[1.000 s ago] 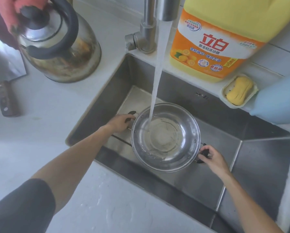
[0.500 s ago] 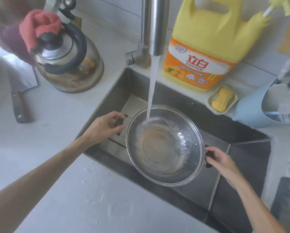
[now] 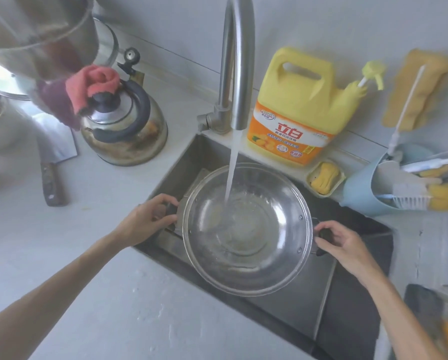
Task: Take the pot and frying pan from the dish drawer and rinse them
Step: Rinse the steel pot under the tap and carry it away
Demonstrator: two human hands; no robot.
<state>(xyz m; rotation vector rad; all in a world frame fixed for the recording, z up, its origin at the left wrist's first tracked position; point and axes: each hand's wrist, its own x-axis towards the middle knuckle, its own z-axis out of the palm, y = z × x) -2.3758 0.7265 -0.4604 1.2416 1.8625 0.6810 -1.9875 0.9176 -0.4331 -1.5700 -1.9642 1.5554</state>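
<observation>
— While water falls from the tap (image 3: pixel 234 61) into it, where is the pot (image 3: pixel 246 229)?
— Over the sink (image 3: pixel 308 302), level, water pooling in its bottom.
— And the hands?
— Left hand (image 3: pixel 146 220) curls round the left handle, right hand (image 3: pixel 344 241) round the right one.
— Beyond that?
— A kettle (image 3: pixel 125 126) and cleaver (image 3: pixel 52 162) on the desk (image 3: pixel 108 294), yellow detergent jug (image 3: pixel 295 105) behind the sink

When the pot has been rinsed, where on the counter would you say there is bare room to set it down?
The widest bare patch is the counter in front of the sink, below the cleaver and kettle, though the left forearm crosses it now. The back ledge is crowded: detergent jug, soap dish, blue brush holder. Both hands hold the pot.
</observation>
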